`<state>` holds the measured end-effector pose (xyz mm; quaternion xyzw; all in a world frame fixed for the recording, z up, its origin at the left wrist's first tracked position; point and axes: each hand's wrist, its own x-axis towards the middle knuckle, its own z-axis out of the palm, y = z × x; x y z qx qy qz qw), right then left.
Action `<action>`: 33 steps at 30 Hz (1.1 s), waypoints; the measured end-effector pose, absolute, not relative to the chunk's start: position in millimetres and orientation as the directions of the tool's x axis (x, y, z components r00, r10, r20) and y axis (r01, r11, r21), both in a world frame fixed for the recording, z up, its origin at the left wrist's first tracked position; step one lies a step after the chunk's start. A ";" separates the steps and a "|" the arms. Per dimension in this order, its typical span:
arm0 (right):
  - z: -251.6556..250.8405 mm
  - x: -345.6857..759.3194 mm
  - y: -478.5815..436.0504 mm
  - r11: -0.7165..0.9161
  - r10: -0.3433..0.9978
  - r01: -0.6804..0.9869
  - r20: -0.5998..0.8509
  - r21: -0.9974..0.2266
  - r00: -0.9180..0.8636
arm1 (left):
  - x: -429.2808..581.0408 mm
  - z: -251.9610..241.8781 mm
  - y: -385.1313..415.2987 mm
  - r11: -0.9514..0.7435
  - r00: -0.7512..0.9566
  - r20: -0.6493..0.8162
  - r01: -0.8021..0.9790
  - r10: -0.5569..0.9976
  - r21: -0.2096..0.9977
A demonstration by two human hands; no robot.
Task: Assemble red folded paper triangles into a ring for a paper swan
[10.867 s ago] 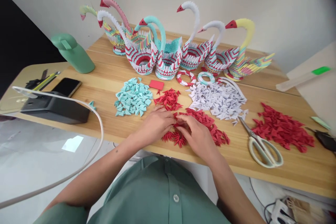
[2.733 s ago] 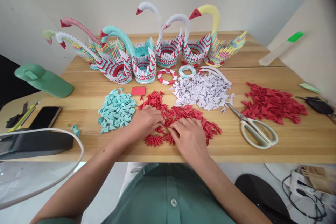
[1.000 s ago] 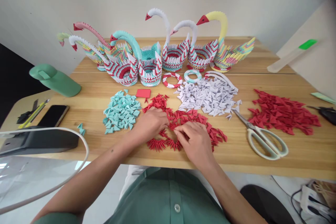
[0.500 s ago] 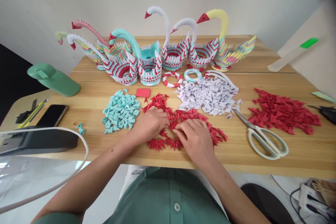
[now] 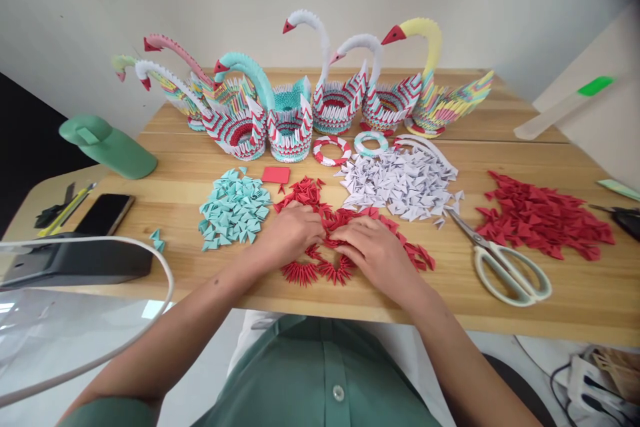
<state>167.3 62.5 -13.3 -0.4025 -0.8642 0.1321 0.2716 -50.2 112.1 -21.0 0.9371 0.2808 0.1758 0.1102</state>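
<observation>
Your left hand (image 5: 300, 235) and right hand (image 5: 373, 248) face each other with bent fingers over loose red folded-paper triangles (image 5: 304, 191); whether either grips a piece cannot be told. Spiky red curves of nested folded paper (image 5: 300, 273) lie between your wrists, near the front edge of the pale wooden surface (image 5: 585, 293). Beyond your right hand spreads a heap of white folded-paper triangles (image 5: 400, 181).

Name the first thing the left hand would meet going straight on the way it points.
The left hand would likely meet the red paper pieces just ahead first; the right hand is close too, depth unclear.
</observation>
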 end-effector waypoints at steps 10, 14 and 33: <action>-21.1 163.4 65.6 0.678 0.735 0.618 0.390 -0.399 -0.555 | -50.4 -25.2 113.5 -0.812 0.784 0.261 0.470 0.564 0.345; -20.4 162.3 65.9 0.684 0.729 0.629 0.385 -0.369 -0.566 | -49.6 -25.2 113.6 -0.802 0.777 0.256 0.474 0.575 0.363; -10.3 160.6 54.0 0.682 0.726 0.692 0.337 -0.238 -0.599 | -62.3 14.1 91.1 -0.791 0.841 0.099 0.452 0.532 0.412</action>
